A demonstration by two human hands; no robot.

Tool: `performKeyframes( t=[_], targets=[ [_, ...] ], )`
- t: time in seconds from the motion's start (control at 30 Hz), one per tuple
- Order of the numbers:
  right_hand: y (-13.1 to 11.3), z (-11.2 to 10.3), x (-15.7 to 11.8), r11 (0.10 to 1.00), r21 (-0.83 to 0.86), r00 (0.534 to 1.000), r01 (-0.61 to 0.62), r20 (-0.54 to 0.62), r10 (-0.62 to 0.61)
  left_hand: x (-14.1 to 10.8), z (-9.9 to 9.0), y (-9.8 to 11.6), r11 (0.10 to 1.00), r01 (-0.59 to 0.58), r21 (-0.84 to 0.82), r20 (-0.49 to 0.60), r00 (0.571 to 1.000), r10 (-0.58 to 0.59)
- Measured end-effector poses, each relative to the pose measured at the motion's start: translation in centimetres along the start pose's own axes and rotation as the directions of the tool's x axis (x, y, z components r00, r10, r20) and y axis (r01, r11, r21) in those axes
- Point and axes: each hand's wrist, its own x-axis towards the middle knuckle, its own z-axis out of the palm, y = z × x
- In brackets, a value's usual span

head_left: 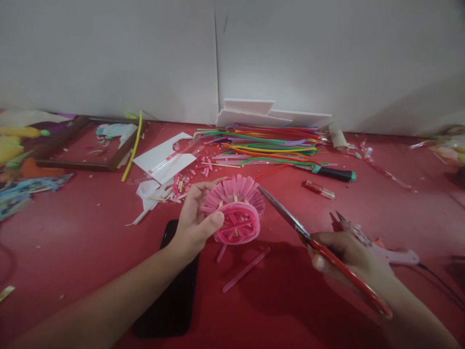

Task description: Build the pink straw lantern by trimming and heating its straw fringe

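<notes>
Left hand (pixel 198 220): clamped on a pink fringed craft piece with round latticed base (pixel 238 220), above the red tabletop (pixel 290 300). Right hand (pixel 348 257): closed around red-handled metal scissors (pixel 308 237), tips beside the fringe.

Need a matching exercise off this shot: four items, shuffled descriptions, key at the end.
Column 1
1. Left hand
2. Phone
3. Right hand
4. Rectangular frame

Column 2
A. Grips the red-handled scissors
B. Dark brown, toward the back left of the red table
C. Holds the pink craft piece
D. Black, partly hidden by the left forearm

Pairs: 1-C, 2-D, 3-A, 4-B
</notes>
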Motion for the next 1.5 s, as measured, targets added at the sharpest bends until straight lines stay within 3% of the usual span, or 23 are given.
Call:
performKeyframes(
  t=[0.37,0.67,1.23,1.5],
  targets=[
    [0.0,0.0,0.1,0.999,-0.045,1.000,0.007,0.000,-0.007,-0.3,0.0,0.2,0.994,0.112,0.016,-0.039,0.993,-0.111],
    [-0.2,-0.1,0.1,0.997,-0.074,1.000,0.020,0.001,-0.020,-0.1,-0.2,-0.2,0.998,0.060,0.024,-0.040,0.997,-0.059],
    [-1.1,0.0,0.1,0.996,-0.025,0.996,-0.089,0.007,0.089,-0.2,-0.2,-0.1,0.992,0.118,0.032,-0.060,0.991,-0.116],
    [-1.3,0.2,0.1,0.992,-0.024,0.991,-0.121,-0.053,0.119,-0.1,-0.1,0.1,0.993,0.112,0.021,-0.040,0.993,-0.111]
  ],
)
